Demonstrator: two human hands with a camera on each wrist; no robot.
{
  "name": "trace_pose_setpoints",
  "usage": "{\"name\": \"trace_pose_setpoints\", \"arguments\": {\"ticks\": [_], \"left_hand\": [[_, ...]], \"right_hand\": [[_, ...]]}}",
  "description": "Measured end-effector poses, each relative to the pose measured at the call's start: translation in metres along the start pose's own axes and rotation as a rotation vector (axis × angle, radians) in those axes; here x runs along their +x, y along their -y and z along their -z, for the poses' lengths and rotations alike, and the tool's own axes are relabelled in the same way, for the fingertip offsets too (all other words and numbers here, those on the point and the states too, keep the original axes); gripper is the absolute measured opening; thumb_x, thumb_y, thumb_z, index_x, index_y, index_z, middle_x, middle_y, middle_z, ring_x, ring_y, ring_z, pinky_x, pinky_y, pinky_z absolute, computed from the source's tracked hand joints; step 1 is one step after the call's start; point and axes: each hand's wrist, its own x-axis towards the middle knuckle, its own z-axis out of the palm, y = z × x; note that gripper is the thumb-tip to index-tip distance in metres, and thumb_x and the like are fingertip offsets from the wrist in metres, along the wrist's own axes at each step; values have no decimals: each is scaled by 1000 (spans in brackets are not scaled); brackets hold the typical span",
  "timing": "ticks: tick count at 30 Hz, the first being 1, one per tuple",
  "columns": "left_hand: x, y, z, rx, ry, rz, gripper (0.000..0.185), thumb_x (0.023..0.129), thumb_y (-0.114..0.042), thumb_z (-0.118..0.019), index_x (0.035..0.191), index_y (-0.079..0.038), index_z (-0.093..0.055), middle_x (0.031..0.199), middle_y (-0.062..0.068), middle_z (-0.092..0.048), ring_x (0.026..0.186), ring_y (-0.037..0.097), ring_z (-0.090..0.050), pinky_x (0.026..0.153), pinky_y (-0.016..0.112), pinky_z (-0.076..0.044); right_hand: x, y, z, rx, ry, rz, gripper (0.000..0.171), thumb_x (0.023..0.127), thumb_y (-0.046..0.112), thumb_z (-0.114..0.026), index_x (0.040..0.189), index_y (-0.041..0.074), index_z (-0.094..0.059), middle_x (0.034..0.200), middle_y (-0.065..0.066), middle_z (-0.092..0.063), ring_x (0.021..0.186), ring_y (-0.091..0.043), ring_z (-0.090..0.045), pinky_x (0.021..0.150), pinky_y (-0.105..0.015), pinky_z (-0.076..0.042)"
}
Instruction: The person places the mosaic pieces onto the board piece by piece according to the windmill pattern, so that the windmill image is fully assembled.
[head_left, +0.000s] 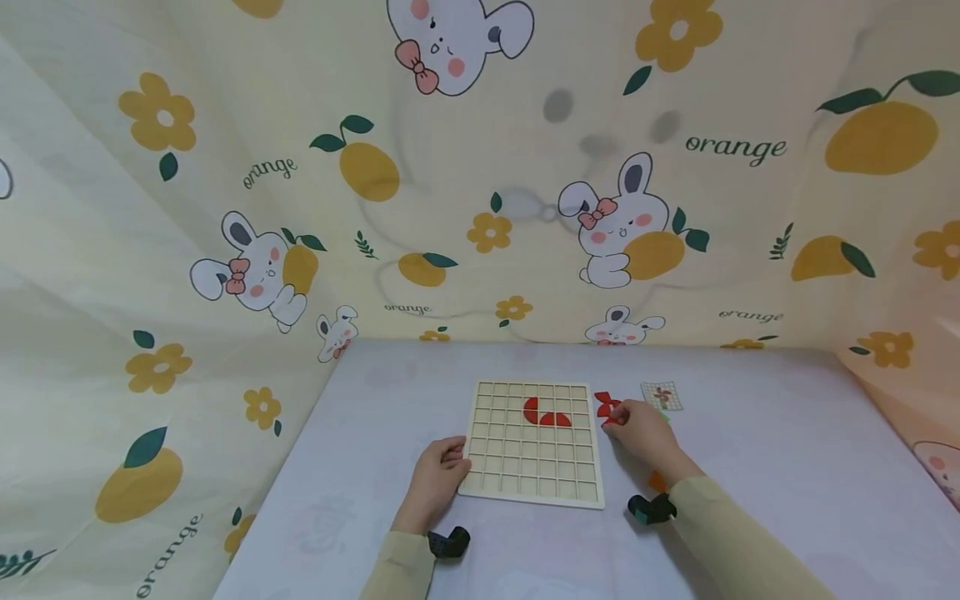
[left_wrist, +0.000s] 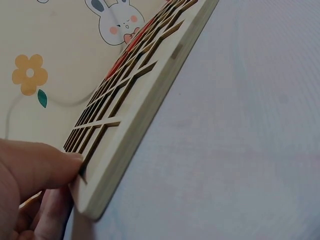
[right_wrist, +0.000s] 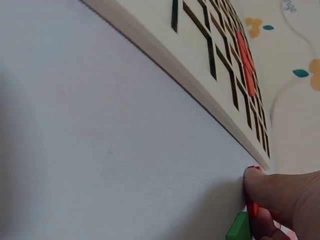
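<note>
A pale wooden grid board (head_left: 525, 467) lies flat on the table, with two red curved pieces (head_left: 546, 413) set in its upper cells. My left hand (head_left: 454, 459) holds the board's near-left edge. In the left wrist view its thumb (left_wrist: 42, 167) lies on top of the grid board (left_wrist: 135, 125) and a finger sits against the corner. My right hand (head_left: 619, 417) is just right of the board among loose red pieces (head_left: 604, 403). In the right wrist view my fingertips (right_wrist: 280, 192) pinch a thin red piece (right_wrist: 252, 207) on the table beside the board (right_wrist: 200, 80).
A small picture card (head_left: 662, 396) lies on the table (head_left: 787, 467) right of the red pieces. An orange piece (head_left: 657, 481) shows under my right wrist and a green piece (right_wrist: 238, 228) by my fingers. Patterned cloth walls (head_left: 480, 208) enclose the table on three sides.
</note>
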Motion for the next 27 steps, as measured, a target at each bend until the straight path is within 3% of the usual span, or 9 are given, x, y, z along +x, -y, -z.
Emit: {"name": "trace_pose_setpoints", "arguments": {"ticks": [11,18,22,27], "left_hand": [[0,-1,0,-12,11,6,45,91,-10,-68,135,-6,-60,122,9,-61,108,20,-59,95,38,-55],[0,-2,0,-11,4,11,45,91,-10,-69,135,-6,-60,122,9,-61,109,19,-59,95,36,-55],[-1,-2,1,-8,4,-2,45,91,-9,-69,135,-5,-61,122,9,-62,108,19,-60,94,36,-56],[-3,-3,2,-20,14,-12,45,91,-8,-69,135,-4,-60,121,11,-62,108,20,-60,94,37,-56]], "right_hand": [[-7,5,-2,-69,-81,81,26,88,17,-78,101,5,-59,88,-9,-62,82,-24,-54,71,-31,-48],[-13,7,-1,-101,-98,82,15,94,16,-69,104,5,-65,94,-11,-69,80,-24,-56,67,-32,-49],[-14,11,0,-72,-96,83,12,95,16,-67,102,6,-66,92,-10,-67,79,-23,-56,65,-31,-47],[-15,23,-6,45,-67,84,13,97,19,-65,105,8,-65,96,-8,-67,82,-22,-57,65,-28,-48]]}}
